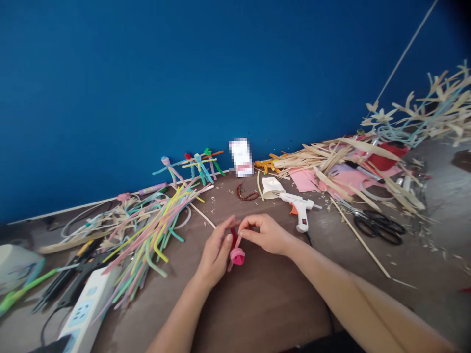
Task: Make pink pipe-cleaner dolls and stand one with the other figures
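Near the middle of the table, a small pink figure of bent pipe cleaners (237, 256) is between my two hands, its coiled round end hanging low. My left hand (218, 250) grips the figure from the left, thumb laid along it. With thumb and forefinger, my right hand (265, 234) pinches a light pink pipe cleaner that runs up from the coil. A darker pink piece shows between the hands. Fingers hide part of the figure.
A white glue gun (300, 208) and black-handled scissors (380, 225) lie to the right. Loose pipe cleaners (158, 228) and a power strip (86, 306) are on the left. Small pipe-cleaner figures (202, 166) lean on the blue wall. Dried strips (324, 159) fill the back right.
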